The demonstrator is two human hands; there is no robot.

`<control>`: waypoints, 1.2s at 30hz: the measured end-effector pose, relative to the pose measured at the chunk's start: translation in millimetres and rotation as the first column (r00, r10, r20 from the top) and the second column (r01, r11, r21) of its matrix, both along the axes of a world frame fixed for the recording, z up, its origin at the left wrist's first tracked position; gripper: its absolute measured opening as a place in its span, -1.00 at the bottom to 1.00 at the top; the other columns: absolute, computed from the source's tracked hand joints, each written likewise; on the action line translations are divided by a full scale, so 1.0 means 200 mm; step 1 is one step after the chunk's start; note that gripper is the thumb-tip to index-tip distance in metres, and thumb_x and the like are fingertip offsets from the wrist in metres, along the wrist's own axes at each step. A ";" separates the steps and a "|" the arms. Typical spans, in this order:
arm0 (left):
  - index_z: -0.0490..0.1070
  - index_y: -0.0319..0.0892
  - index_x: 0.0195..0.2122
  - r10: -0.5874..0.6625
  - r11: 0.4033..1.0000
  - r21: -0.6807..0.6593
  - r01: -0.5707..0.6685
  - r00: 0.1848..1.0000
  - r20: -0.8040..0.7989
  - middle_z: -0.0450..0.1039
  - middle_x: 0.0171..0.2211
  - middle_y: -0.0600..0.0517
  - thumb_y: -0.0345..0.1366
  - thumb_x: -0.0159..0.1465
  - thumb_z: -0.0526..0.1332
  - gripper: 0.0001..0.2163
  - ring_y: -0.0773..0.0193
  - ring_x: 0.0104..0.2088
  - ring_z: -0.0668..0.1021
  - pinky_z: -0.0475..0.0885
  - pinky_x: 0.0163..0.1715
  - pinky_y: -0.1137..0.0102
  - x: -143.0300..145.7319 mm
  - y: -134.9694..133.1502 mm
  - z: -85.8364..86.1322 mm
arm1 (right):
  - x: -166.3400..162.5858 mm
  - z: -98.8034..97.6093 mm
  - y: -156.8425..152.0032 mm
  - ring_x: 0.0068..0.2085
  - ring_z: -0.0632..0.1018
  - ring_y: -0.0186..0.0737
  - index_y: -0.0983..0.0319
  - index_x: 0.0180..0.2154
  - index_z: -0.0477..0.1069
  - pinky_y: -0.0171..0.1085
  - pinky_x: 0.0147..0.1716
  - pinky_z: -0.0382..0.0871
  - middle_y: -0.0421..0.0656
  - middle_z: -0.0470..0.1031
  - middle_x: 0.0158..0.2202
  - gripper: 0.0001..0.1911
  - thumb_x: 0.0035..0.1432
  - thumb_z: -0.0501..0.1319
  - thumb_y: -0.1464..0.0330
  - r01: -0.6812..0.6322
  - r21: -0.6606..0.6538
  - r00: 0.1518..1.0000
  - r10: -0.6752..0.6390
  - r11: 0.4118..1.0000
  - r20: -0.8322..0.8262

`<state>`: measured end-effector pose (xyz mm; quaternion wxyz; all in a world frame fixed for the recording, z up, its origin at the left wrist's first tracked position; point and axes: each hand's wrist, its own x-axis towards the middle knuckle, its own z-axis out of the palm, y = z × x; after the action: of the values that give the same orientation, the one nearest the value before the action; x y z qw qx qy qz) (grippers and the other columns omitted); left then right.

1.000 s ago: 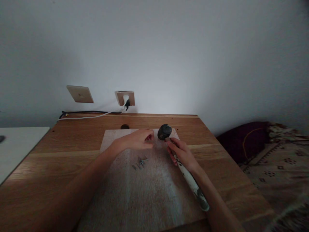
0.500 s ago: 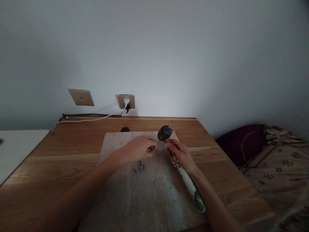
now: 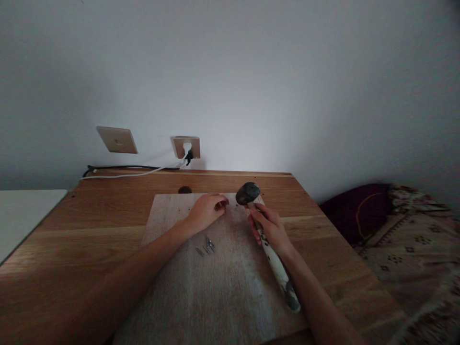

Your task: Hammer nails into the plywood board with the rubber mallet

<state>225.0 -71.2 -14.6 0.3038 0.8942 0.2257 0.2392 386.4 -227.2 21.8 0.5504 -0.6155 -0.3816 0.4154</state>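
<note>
My right hand (image 3: 270, 229) is wrapped round the upper handle of a hammer (image 3: 275, 261). Its dark, blunt head points up and away from me, and its worn white handle slants back along my forearm. Left of the hammer head, my left hand (image 3: 208, 211) is held low over the far part of a wooden board (image 3: 219, 292). Thumb and fingers there are pinched together; whatever they grip is too small to make out. On the board, nearer to me, lie several small pointed metal pieces (image 3: 207, 247), like screws or nails.
The board lies on a wooden table (image 3: 323, 258) against a white wall. At the back left, cables (image 3: 132, 171) run to a wall socket (image 3: 187, 147). A white surface (image 3: 28, 215) adjoins on the left. Patterned cloth (image 3: 413, 254) and a purple cushion (image 3: 355, 211) are at the right.
My left hand has shifted slightly left and away from me, its fingertips now down near the board. My right hand keeps its grip on the hammer with little movement. The view has tilted slightly.
</note>
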 end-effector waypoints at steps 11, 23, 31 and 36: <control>0.49 -0.12 0.10 -0.003 0.998 -0.068 0.006 0.999 0.036 0.65 -0.20 -0.01 -0.51 0.24 0.26 -0.60 0.18 -0.19 0.65 0.50 -0.09 0.30 0.02 0.01 -0.03 | -0.04 0.01 -0.02 -0.74 0.33 -0.44 0.18 -0.31 0.35 -0.42 -0.83 0.18 -0.34 0.37 -0.55 -0.63 0.19 0.28 0.01 -0.117 0.015 0.993 0.117 0.993 0.025; 0.35 -0.13 0.23 0.014 0.993 -0.116 -0.010 0.999 0.032 0.64 -0.25 0.02 -0.56 0.17 0.28 -0.42 0.22 -0.29 0.64 0.49 -0.21 0.36 0.02 0.00 -0.02 | -0.06 -0.04 -0.01 -0.73 0.32 -0.44 0.17 -0.35 0.33 -0.42 -0.83 0.16 -0.34 0.37 -0.57 -0.57 0.22 0.25 -0.06 -0.158 -0.007 0.985 0.158 0.987 0.072; 0.34 -0.19 0.20 0.023 0.980 -0.198 -0.015 0.999 0.037 0.62 -0.28 0.01 -0.53 0.17 0.27 -0.47 0.23 -0.32 0.62 0.47 -0.23 0.35 0.04 0.00 -0.02 | -0.06 -0.06 -0.01 -0.73 0.32 -0.44 0.18 -0.28 0.36 -0.42 -0.82 0.18 -0.34 0.37 -0.54 -0.60 0.25 0.22 -0.03 -0.158 -0.042 0.982 0.162 0.987 0.097; 0.41 -0.23 -0.03 -0.068 0.990 -0.128 0.065 0.997 -0.021 0.50 -0.15 -0.05 -0.47 0.12 0.27 -0.65 0.21 -0.24 0.55 0.45 -0.22 0.35 -0.07 0.03 0.11 | -0.07 -0.04 -0.02 -0.73 0.32 -0.45 0.19 -0.26 0.36 -0.43 -0.82 0.15 -0.34 0.37 -0.53 -0.59 0.22 0.23 -0.03 -0.158 -0.047 0.983 0.161 0.986 0.089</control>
<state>211.4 -64.7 7.5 0.3650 0.8830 0.2145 0.2025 372.2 -230.4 13.4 0.4849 -0.6123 -0.4464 0.4368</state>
